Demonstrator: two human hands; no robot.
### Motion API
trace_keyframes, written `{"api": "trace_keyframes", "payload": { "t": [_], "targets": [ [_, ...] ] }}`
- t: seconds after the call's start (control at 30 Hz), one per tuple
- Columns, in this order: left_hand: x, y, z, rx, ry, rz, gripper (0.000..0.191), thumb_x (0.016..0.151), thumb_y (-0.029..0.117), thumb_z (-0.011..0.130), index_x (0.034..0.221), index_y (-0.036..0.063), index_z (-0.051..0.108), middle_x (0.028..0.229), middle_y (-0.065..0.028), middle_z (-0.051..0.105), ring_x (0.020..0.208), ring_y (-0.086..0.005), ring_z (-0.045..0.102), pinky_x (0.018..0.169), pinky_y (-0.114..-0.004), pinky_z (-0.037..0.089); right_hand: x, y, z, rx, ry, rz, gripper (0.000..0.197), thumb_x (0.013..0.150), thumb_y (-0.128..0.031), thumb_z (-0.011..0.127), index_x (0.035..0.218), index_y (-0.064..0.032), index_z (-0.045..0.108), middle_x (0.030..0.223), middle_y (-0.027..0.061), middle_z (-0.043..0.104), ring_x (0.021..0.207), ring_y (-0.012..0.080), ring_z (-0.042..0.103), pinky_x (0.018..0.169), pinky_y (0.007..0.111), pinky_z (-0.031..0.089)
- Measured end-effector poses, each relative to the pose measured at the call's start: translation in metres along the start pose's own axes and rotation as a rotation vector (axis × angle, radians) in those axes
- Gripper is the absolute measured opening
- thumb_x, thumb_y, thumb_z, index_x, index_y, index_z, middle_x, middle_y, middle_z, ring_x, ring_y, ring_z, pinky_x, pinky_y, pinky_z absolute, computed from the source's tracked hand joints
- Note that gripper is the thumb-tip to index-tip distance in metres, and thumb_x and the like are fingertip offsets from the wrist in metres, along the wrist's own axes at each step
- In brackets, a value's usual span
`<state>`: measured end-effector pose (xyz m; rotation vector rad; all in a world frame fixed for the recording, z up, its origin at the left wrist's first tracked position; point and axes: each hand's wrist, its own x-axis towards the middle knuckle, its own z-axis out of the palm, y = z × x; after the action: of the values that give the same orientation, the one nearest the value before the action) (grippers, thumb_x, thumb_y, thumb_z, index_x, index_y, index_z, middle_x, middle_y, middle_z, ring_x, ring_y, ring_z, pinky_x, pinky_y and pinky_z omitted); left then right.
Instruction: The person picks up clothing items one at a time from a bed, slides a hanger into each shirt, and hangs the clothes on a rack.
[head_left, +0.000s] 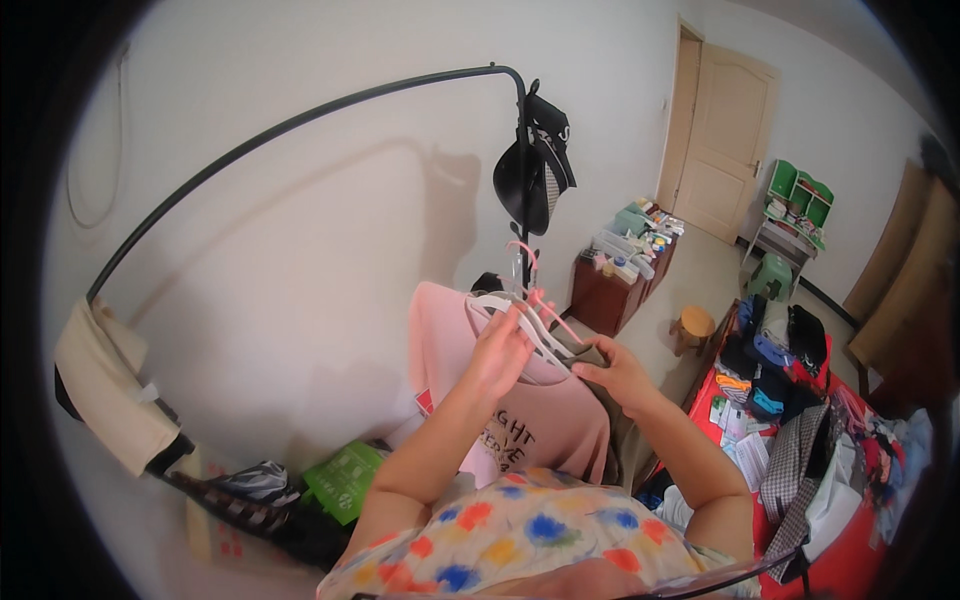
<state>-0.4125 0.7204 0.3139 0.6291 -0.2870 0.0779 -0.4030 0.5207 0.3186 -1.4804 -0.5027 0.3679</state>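
My left hand grips white plastic hangers near their top. On one of them hangs a pink T-shirt with dark lettering across its front. A pink hanger stands up behind the white ones, its hook pointing upward. At the right, my right hand pinches the shoulder of an olive-brown garment beside the hanger's end. The pink shirt partly covers that garment. Just behind the hangers rises the post of a black metal clothes rack.
Black caps hang on the rack's post, and a beige cloth drapes its left end. A green bag lies low at left. Beyond stand a cluttered red-brown cabinet and a wooden stool. Folded clothes cover a red-sheeted bed.
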Motion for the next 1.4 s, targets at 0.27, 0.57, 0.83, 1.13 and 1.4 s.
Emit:
{"api": "trace_keyframes", "payload": {
  "t": [0.27, 0.57, 0.83, 1.13, 1.4],
  "targets": [
    [0.012, 0.021, -0.018, 0.031, 0.074, 0.089, 0.027, 0.095, 0.024, 0.041, 0.108, 0.0027, 0.053, 0.131, -0.0142, 0.042, 0.124, -0.0294, 0.039, 0.104, -0.04, 0.034, 0.05, 0.001, 0.009, 0.054, -0.115, 0.017, 0.023, 0.086, -0.015, 0.059, 0.105, -0.0023, 0.056, 0.09, -0.0005, 0.055, 0.083, 0.0065, 0.048, 0.076, 0.021, 0.039],
    [0.028, 0.036, -0.05, -0.009, 0.18, 0.089, 0.028, 0.095, 0.022, 0.043, 0.113, 0.002, 0.049, 0.126, -0.0109, 0.046, 0.122, -0.0257, 0.041, 0.103, -0.037, 0.034, 0.091, -0.015, 0.006, 0.038, -0.203, -0.056, 0.021, 0.087, -0.014, 0.059, 0.102, -0.0015, 0.058, 0.088, -0.0009, 0.057, 0.081, 0.0052, 0.049, 0.074, 0.02, 0.04],
    [0.038, 0.049, -0.05, -0.005, 0.144, 0.189, 0.025, 0.095, 0.022, 0.04, 0.106, 0.0016, 0.05, 0.126, -0.0135, 0.045, 0.122, -0.0299, 0.041, 0.104, -0.04, 0.035, 0.132, -0.012, -0.013, 0.375, -0.24, 0.199, 0.015, 0.085, -0.015, 0.059, 0.096, -0.0033, 0.058, 0.083, -0.0004, 0.056, 0.079, 0.008, 0.051, 0.073, 0.021, 0.041],
    [0.044, 0.062, -0.062, 0.013, 0.165, 0.232, 0.017, 0.091, 0.014, 0.049, 0.102, 0.0012, 0.052, 0.118, -0.0134, 0.049, 0.12, -0.0316, 0.042, 0.103, -0.044, 0.035, 0.163, -0.005, -0.027, 0.303, -0.251, 0.005, 0.013, 0.081, -0.016, 0.061, 0.086, -0.0052, 0.055, 0.075, -0.0005, 0.052, 0.067, 0.0077, 0.048, 0.061, 0.022, 0.039],
    [0.032, 0.081, -0.04, 0.069, 0.145, 0.278, 0.018, 0.093, 0.02, 0.046, 0.102, 0.0058, 0.052, 0.119, -0.0088, 0.05, 0.12, -0.0273, 0.043, 0.1, -0.04, 0.038, 0.227, -0.081, -0.067, -0.011, -0.222, -0.3, 0.014, 0.085, -0.012, 0.055, 0.094, -0.0016, 0.058, 0.073, 0.0008, 0.055, 0.069, 0.0088, 0.052, 0.066, 0.02, 0.041]
  ]
}}
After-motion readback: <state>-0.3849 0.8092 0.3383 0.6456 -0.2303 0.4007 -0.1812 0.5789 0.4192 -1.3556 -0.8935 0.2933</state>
